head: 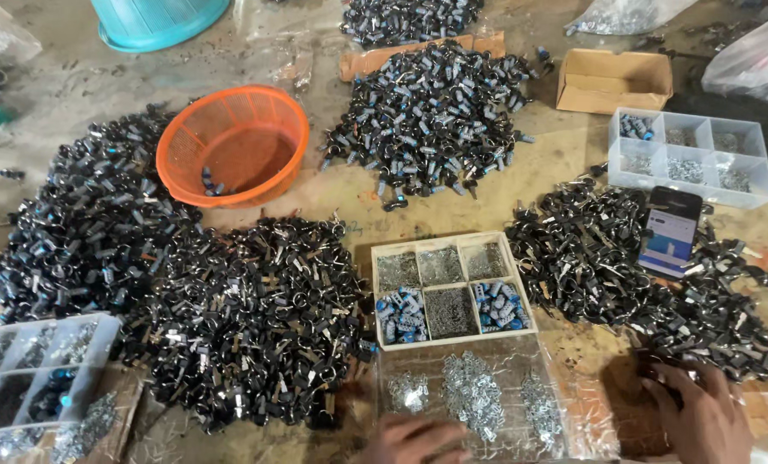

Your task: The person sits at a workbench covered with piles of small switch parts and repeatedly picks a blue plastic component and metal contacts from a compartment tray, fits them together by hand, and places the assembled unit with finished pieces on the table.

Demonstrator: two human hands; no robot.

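— Small black parts [710,335], heaped at the near right of the floor, are what the right hand [702,417] rests on; its fingers lie bent over the edge of the heap, but I cannot tell whether the grip pinches a piece or only touches.

— And the left hand [414,440]?

— Low at the near edge, fingers curled, on a clear lidded tray [478,395] holding bright metal bits. Whether that grip holds anything I cannot tell either.

— How far along does the sorting look?

— Early to middling, I judge. A white divided box [448,288] just beyond the tray has all six cells filled: silvery bits and blue-tipped pieces. Yet the heaps are huge. The big black pile [255,318] in the middle runs on toward the far left, and another of blue-capped pieces [431,116] lies farther off.

— Containers?

— An orange basket [234,142] holds only a few pieces. A clear divided box [689,155] at the far right is partly filled, another [32,369] sits at the near left. A phone [670,232] lies on the right heap, a cardboard box [612,79] beyond it.
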